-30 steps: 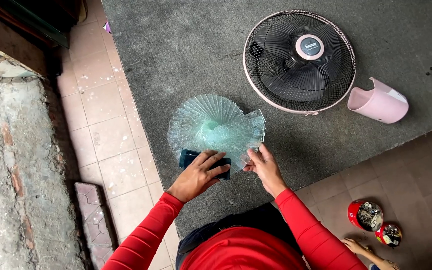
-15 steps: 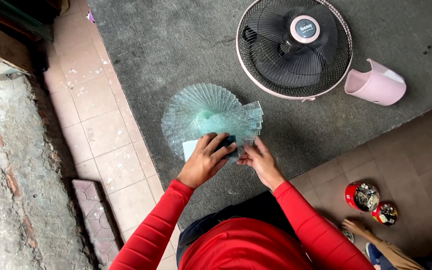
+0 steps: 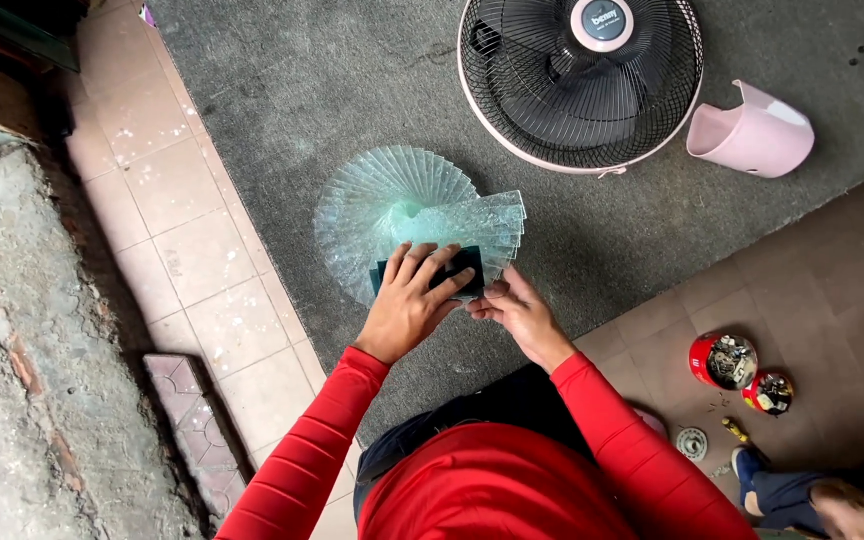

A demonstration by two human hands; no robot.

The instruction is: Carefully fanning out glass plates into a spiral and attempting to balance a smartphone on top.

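Left fingers: spread wide and laid flat by the left hand (image 3: 412, 300) on a dark pad (image 3: 455, 270), which is pressed onto the glass.
Right fingers: drawn narrow at the tips of the right hand (image 3: 520, 315), and the near edge of the glass is pinched just beside the pad.
Glass strips (image 3: 407, 215): fanned out in a pale green spiral and laid on the grey mat (image 3: 272, 120), directly ahead of the person.
Sleeves: both arms are covered in red.
Fan (image 3: 582, 80): laid face up on the mat beyond the glass, well apart from it.
Pink housing (image 3: 752, 135): set just beside the fan.
Red tins (image 3: 724, 360): placed on the brown tiles to the right, small parts seen inside.
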